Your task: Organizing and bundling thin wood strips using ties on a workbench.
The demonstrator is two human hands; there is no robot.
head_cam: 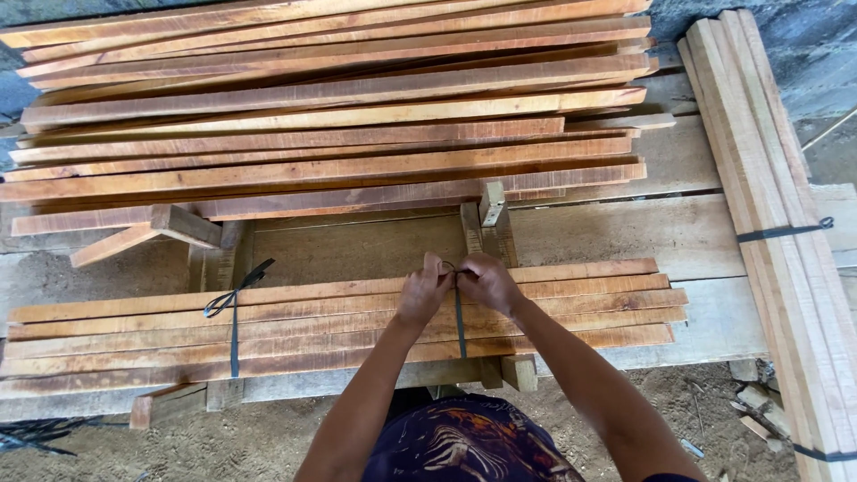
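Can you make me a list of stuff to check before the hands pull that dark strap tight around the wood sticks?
1. Both hands on the strap: ok. The left hand and right hand meet at the top of the dark flat strap.
2. Strap runs straight across the bundle of long reddish-brown wooden slats: ok.
3. Knot finished: cannot tell, the fingers hide it.
4. Other end already bound: ok. A second dark strap with loose tails wraps the bundle on the left.
5. Slat ends even: not ok, the right-hand ends are staggered.
6. Bundle supported: ok, it rests on the rough wooden frame.
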